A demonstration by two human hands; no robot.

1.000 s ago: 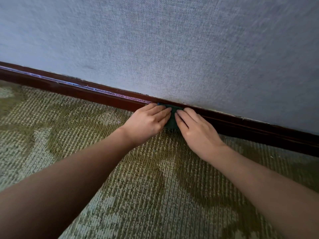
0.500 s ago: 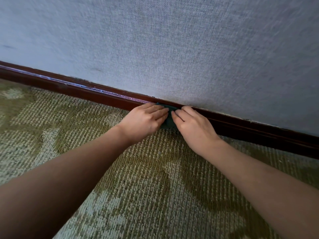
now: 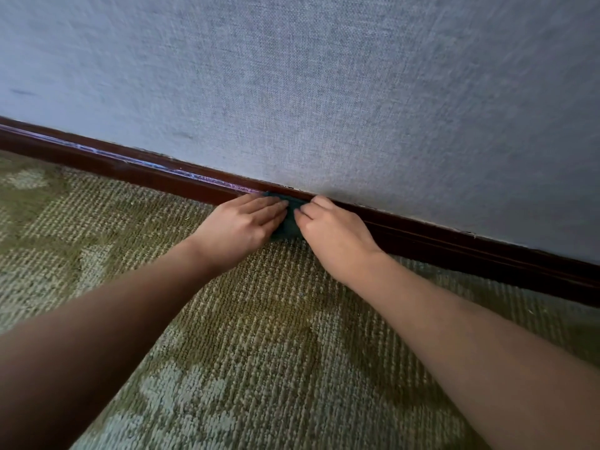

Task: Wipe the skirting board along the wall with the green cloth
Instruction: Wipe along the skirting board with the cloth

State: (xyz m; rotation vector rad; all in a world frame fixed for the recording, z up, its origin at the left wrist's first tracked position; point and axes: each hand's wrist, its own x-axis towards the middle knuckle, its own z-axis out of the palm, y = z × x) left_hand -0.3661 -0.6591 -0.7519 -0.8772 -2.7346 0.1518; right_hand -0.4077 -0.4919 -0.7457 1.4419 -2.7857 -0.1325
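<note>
Two bare hands meet side by side against a dark brown skirting board (image 3: 454, 251), with a small green cloth (image 3: 289, 219) caught between them and the wood. The left hand (image 3: 240, 228) lies palm down, its fingers fairly straight and close together, pressing flat onto the cloth's left part. The right hand (image 3: 337, 235) touches the cloth's right edge with bent fingers, the index finger reaching up to the board's top edge; its thumb is hidden, so it is not clear whether this hand pinches the cloth or only pushes on it. The fingertips of the two hands nearly touch. Only a dark green strip of the cloth shows in the gap between them, running from the top edge of the skirting board down its face to where the board meets the floor. Both forearms are bare and reach in from the lower corners towards the board. Along the board's top edge, left of the hands, runs a thin bluish-purple streak (image 3: 181, 172). Below the skirting board lies a looped carpet (image 3: 276, 319) in olive green with paler patches. Above the board rises a wall (image 3: 324, 92) covered in blue-grey woven fabric, with a few faint dark marks far to the left.
</note>
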